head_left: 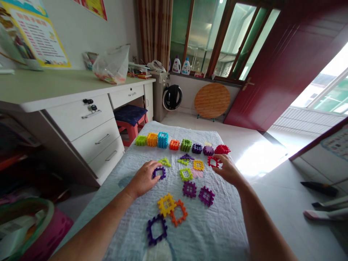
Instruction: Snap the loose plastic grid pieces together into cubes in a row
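My left hand [146,178] is closed on the edge of a dark purple square frame piece [163,173], low over the cloth. In my right hand [225,167] is a red frame piece [210,162], pinched at its right side. Between the hands lie a yellow window piece [198,165], a lime window piece [186,174] and small green pieces. Nearer to me are two purple window pieces [189,189], a yellow one [166,204], an orange frame [182,217] and a dark purple frame [149,232].
A row of stacked plastic pieces, including a blue stack [163,140] and a red stack [222,149], runs along the far side of the cloth-covered surface [130,217]. A desk [67,85] stands at left, with a stool [131,115] beside it. A red door [258,65] is at right.
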A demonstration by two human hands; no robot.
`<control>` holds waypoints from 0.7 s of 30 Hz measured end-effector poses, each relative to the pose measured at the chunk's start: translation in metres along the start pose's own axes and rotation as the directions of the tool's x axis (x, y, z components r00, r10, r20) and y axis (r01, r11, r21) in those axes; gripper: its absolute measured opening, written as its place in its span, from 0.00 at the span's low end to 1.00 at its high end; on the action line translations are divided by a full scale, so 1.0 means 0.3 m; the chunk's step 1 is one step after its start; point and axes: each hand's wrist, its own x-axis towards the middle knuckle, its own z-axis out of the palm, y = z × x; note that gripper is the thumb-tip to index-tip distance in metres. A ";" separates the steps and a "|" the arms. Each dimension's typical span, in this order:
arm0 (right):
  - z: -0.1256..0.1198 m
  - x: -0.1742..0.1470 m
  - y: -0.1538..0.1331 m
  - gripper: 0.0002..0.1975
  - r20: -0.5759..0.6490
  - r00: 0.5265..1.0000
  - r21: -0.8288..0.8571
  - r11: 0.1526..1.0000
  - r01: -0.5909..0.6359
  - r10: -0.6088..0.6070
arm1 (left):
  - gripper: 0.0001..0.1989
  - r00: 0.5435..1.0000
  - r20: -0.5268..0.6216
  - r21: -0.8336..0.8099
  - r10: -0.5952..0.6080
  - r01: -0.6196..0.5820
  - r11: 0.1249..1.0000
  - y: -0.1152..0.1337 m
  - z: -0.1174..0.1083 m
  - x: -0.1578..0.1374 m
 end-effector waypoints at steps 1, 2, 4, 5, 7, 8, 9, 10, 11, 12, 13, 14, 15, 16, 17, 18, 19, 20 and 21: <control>-0.028 0.015 0.033 0.22 -0.001 1.000 -0.011 1.000 -0.009 0.009 | 0.18 1.000 0.016 0.005 -0.004 0.004 1.000 -0.001 -0.001 0.000; -0.054 0.031 0.069 0.22 -0.001 1.000 -0.017 1.000 -0.018 0.018 | 0.18 0.999 0.034 0.010 -0.006 0.005 1.000 -0.001 -0.002 0.000; -0.098 0.071 0.141 0.22 -0.033 0.997 -0.035 0.997 -0.075 0.074 | 0.20 0.998 0.066 0.021 0.000 -0.001 1.000 0.000 -0.004 0.001; -0.116 0.093 0.174 0.22 -0.055 0.993 -0.044 0.993 -0.108 0.106 | 0.20 0.997 0.077 0.024 0.004 -0.006 1.000 0.001 -0.006 0.001; -0.147 0.140 0.230 0.22 -0.090 0.980 -0.040 0.982 -0.184 0.180 | 0.21 0.996 0.092 0.027 0.010 -0.012 1.000 0.003 -0.009 0.003; -0.159 0.163 0.250 0.22 -0.094 0.973 -0.030 0.977 -0.213 0.209 | 0.21 0.995 0.096 0.027 0.011 -0.013 1.000 0.003 -0.010 0.004; -0.171 0.186 0.266 0.22 -0.086 0.969 -0.019 0.972 -0.234 0.232 | 0.21 0.995 0.098 0.028 0.010 -0.013 1.000 0.003 -0.011 0.004; -0.182 0.207 0.279 0.23 -0.064 0.967 -0.010 0.969 -0.247 0.246 | 0.21 0.995 0.101 0.028 0.010 -0.013 1.000 0.003 -0.012 0.004; -0.192 0.227 0.288 0.23 -0.034 0.967 -0.004 0.968 -0.251 0.251 | 0.21 0.995 0.104 0.029 0.009 -0.012 1.000 0.002 -0.013 0.004; -0.201 0.244 0.295 0.23 0.000 0.968 -0.001 0.968 -0.251 0.251 | 0.21 0.994 0.107 0.030 0.009 -0.012 0.999 0.002 -0.013 0.004; -0.210 0.259 0.300 0.23 0.033 0.968 0.001 0.969 -0.248 0.247 | 0.21 0.994 0.111 0.032 0.008 -0.012 0.999 0.002 -0.013 0.003; -0.218 0.272 0.304 0.23 0.061 0.968 0.003 0.970 -0.243 0.242 | 0.21 0.993 0.114 0.034 0.008 -0.012 0.999 0.001 -0.013 0.002; -0.224 0.283 0.308 0.23 0.080 0.968 0.004 0.971 -0.240 0.239 | 0.21 0.993 0.116 0.036 0.007 -0.011 0.999 0.000 -0.012 0.002; -0.230 0.292 0.310 0.23 0.098 0.967 0.005 0.972 -0.236 0.235 | 0.21 0.993 0.116 0.036 0.007 -0.011 0.999 0.000 -0.012 0.001; -0.235 0.300 0.313 0.22 0.120 0.966 0.004 0.973 -0.231 0.229 | 0.21 0.994 0.113 0.036 0.006 -0.011 0.999 -0.001 -0.011 0.001; -0.238 0.307 0.314 0.22 0.148 0.964 0.002 0.975 -0.223 0.220 | 0.21 0.994 0.108 0.035 0.007 -0.011 0.999 -0.003 -0.010 0.001; -0.240 0.314 0.315 0.22 0.174 0.962 -0.002 0.977 -0.213 0.210 | 0.21 0.995 0.102 0.033 0.009 -0.013 0.999 -0.004 -0.009 0.000; -0.240 0.320 0.315 0.22 0.195 0.961 -0.009 0.980 -0.200 0.198 | 0.21 0.995 0.099 0.030 0.011 -0.014 0.999 -0.006 -0.007 0.000; -0.238 0.326 0.315 0.22 0.207 0.961 -0.019 0.983 -0.185 0.185 | 0.21 0.995 0.096 0.027 0.012 -0.015 1.000 -0.008 -0.006 0.001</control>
